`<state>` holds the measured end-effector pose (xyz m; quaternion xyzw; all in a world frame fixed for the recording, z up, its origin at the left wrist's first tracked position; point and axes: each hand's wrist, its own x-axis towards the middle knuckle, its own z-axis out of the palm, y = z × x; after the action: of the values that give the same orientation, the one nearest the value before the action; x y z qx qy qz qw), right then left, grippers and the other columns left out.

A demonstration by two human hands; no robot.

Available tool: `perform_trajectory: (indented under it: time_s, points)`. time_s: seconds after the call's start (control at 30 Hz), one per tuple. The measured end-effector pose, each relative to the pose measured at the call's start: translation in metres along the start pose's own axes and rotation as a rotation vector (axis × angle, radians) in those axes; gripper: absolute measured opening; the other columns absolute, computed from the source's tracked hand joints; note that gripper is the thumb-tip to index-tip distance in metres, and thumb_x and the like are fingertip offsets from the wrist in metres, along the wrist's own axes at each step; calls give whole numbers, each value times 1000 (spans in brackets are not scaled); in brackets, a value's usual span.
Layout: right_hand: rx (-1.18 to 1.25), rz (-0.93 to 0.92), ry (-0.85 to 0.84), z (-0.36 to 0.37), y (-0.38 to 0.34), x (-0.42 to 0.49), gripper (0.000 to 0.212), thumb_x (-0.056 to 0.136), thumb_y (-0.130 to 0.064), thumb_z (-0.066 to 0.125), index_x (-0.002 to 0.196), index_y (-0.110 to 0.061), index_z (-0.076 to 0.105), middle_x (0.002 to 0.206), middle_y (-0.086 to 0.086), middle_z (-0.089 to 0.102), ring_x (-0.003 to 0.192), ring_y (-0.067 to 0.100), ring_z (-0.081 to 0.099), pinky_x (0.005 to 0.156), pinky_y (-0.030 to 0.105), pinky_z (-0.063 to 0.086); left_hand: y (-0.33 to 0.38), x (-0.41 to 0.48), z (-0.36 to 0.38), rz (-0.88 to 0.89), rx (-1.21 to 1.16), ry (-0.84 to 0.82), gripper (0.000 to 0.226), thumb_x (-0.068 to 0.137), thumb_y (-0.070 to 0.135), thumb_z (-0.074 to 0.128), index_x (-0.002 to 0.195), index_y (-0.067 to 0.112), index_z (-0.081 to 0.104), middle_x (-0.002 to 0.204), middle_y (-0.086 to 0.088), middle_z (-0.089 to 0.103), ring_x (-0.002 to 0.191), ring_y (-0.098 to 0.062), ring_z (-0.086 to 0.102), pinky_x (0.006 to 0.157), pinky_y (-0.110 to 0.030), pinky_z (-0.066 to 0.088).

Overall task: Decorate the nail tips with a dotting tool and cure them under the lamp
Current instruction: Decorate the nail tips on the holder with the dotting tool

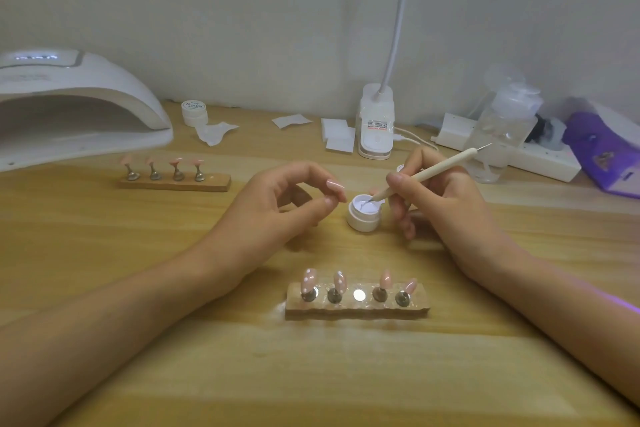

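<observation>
Dotting tool dipped in the white jar, one nail tip held beside it.

The right hand (443, 198) grips the dotting tool (429, 172) like a pen, its lower end inside the open white jar (362, 220) at the middle of the surface (207, 357). At nine o'clock of the jar, the left hand (273, 204) pinches a pink nail tip (335, 184) between thumb and forefinger. At six o'clock stands a wooden holder (356, 310) with four tips, two of them dotted white. The curing lamp (79, 104) sits at ten o'clock, a second holder (175, 182) just before it.
</observation>
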<state>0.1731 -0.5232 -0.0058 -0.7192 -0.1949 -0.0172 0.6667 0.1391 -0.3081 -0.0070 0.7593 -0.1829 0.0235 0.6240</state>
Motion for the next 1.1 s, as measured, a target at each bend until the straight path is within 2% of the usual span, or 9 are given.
perform_trajectory:
  time_s: [0.1, 0.17, 0.3, 0.4, 0.6, 0.83, 0.97, 1.1]
  points:
    - [53, -6, 30, -2, 0, 1, 23, 90, -20, 62, 76, -12, 47, 57, 8, 58, 45, 15, 50, 42, 23, 43, -1, 0, -1, 12, 62, -35, 7, 86, 22, 74, 84, 29, 72, 95, 14, 71, 66, -7, 53, 61, -14, 44]
    - [81, -9, 50, -3, 0, 1, 23, 87, -25, 64, 75, -14, 48, 58, 4, 59, 47, 15, 51, 43, 23, 44, -1, 0, -1, 20, 95, -42, 10, 84, 16, 74, 84, 26, 73, 94, 11, 72, 63, -11, 52, 61, -18, 45]
    - [131, -32, 75, -5, -1, 1, 22, 86, -27, 65, 77, -14, 50, 61, 5, 62, 50, 17, 55, 47, 23, 46, 0, 1, -1, 20, 125, -22, 9, 83, 16, 75, 83, 24, 73, 90, 11, 74, 62, -9, 55, 60, -17, 47]
    - [155, -48, 80, -6, -1, 1, 22, 84, -28, 67, 76, -15, 52, 62, 6, 63, 52, 18, 57, 48, 23, 47, 1, 1, 1, 29, 188, -21, 9, 83, 17, 75, 83, 25, 74, 88, 15, 74, 64, -5, 58, 66, -14, 49]
    - [165, -54, 81, -7, -2, 3, 19, 84, -25, 68, 71, -20, 56, 62, 6, 63, 52, 17, 58, 48, 22, 47, -1, 0, 5, 61, 250, -67, 12, 84, 10, 73, 80, 21, 73, 85, 12, 74, 62, -4, 50, 59, -11, 41]
    - [182, -11, 82, -6, -3, 2, 22, 85, -26, 65, 73, -16, 50, 60, 4, 62, 50, 15, 55, 47, 21, 45, -3, 0, 4, 50, 270, -93, 12, 81, 8, 77, 77, 20, 75, 84, 9, 73, 65, -5, 52, 62, -13, 44]
    - [210, 8, 77, -5, -3, 2, 22, 87, -25, 63, 72, -17, 49, 59, 4, 61, 49, 14, 54, 46, 20, 44, -3, 1, 4, 53, 351, -104, 16, 79, 11, 78, 74, 25, 73, 78, 18, 70, 59, 0, 52, 59, -6, 38]
    - [230, 23, 72, -4, -4, 1, 22, 88, -25, 63, 72, -18, 49, 59, 4, 60, 49, 14, 54, 45, 19, 44, -4, 2, 5, 67, 395, -122, 19, 80, 11, 78, 73, 27, 71, 74, 24, 67, 55, -1, 49, 56, -5, 35]
